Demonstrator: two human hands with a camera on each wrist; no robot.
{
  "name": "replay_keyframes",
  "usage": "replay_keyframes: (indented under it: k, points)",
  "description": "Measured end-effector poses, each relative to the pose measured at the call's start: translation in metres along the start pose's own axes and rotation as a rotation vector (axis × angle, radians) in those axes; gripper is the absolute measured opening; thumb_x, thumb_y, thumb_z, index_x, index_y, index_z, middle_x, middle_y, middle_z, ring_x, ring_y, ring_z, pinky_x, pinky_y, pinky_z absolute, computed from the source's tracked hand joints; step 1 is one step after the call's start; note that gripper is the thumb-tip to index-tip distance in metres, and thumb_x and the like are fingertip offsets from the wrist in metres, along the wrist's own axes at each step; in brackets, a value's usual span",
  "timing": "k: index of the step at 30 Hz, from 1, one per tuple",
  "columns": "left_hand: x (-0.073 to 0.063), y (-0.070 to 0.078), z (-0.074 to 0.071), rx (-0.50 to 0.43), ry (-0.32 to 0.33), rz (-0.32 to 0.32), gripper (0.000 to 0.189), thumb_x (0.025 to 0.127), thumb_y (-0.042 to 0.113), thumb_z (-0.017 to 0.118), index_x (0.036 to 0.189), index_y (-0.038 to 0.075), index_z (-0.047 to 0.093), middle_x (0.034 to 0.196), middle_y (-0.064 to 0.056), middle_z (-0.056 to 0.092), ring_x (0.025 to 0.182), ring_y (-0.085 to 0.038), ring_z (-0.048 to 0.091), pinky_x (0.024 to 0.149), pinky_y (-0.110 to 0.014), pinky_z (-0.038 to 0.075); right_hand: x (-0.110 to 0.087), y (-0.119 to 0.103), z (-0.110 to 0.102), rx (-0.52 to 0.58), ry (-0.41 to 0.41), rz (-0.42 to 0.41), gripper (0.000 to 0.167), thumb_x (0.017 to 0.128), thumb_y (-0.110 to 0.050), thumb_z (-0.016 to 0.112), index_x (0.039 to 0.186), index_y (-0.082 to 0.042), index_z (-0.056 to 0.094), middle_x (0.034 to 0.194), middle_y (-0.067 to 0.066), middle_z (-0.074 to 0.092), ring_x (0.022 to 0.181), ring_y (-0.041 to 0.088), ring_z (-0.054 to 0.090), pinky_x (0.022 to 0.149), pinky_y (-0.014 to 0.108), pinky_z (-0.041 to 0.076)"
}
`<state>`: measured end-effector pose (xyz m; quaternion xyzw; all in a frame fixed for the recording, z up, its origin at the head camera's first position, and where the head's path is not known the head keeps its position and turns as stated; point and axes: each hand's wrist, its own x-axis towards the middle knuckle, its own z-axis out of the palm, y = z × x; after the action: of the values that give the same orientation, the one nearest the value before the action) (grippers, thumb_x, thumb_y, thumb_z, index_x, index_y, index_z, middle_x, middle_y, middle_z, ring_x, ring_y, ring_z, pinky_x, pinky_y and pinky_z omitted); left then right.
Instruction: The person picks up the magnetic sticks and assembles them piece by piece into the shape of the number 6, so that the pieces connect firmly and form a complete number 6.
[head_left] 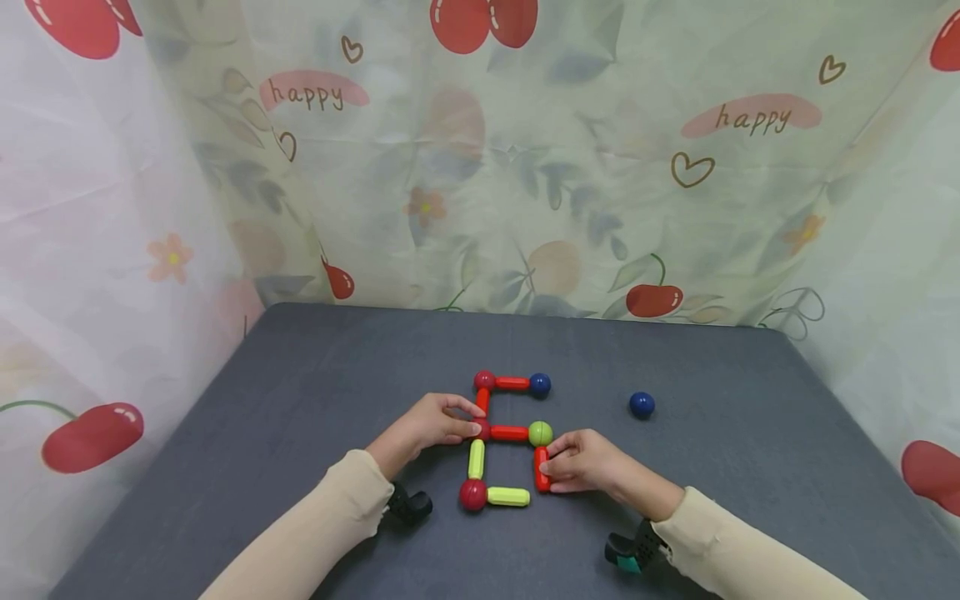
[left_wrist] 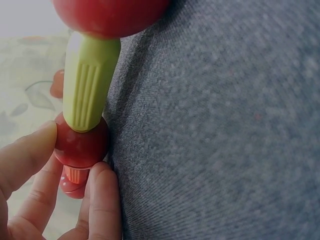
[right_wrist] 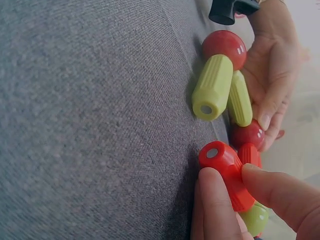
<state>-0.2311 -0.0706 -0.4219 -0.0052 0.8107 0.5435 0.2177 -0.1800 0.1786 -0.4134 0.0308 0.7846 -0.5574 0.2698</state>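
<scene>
Between thumb and fingers, my left hand (head_left: 433, 423) pinches the middle red ball (left_wrist: 82, 144) of a flat figure of magnetic rods and balls. From that ball, a red rod (head_left: 509, 433) runs right to a green ball (head_left: 540, 433). A yellow-green rod (head_left: 476, 460) joins it to a larger red ball (head_left: 473, 495) nearer me. My right hand (head_left: 588, 463) pinches another red rod (right_wrist: 227, 175), its far end at the green ball and its silver-tipped near end free. A second yellow-green rod (head_left: 508, 497) extends right from the near ball, its tip short of the held rod.
Farther back, the figure continues with a red ball (head_left: 484, 381), a red rod (head_left: 512, 383) and a blue ball (head_left: 540, 385). A loose blue ball (head_left: 642, 406) lies to the right on the dark grey table (head_left: 375, 350). Patterned cloth (head_left: 510, 183) hangs behind and at both sides.
</scene>
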Motion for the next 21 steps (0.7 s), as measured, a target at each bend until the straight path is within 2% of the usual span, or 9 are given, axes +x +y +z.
replay_keyframes:
  k: [7,21]
  points:
    - [0.0001,0.0000,0.0003,0.005,0.000,0.001,0.025,0.082,0.015,0.077,0.106,0.011,0.071,0.096,-0.009,0.064,0.084,-0.017,0.064,0.085,-0.034,0.056,0.0003,-0.0008,-0.0004,-0.002,0.029,0.022,0.031,0.086,-0.003,0.070,0.112,0.008,0.055,0.088,0.009,0.065,0.072,0.012,0.065,0.069,0.031,0.059]
    - [-0.0001,0.0001,0.0002,0.008,-0.004,-0.006,0.025,0.082,0.016,0.078,0.106,0.011,0.071,0.096,-0.009,0.064,0.084,-0.017,0.064,0.085,-0.033,0.056,0.0016,-0.0005,-0.0027,-0.007,0.003,0.012,0.031,0.086,-0.004,0.070,0.112,0.008,0.055,0.087,0.008,0.066,0.073,0.012,0.066,0.070,0.032,0.059]
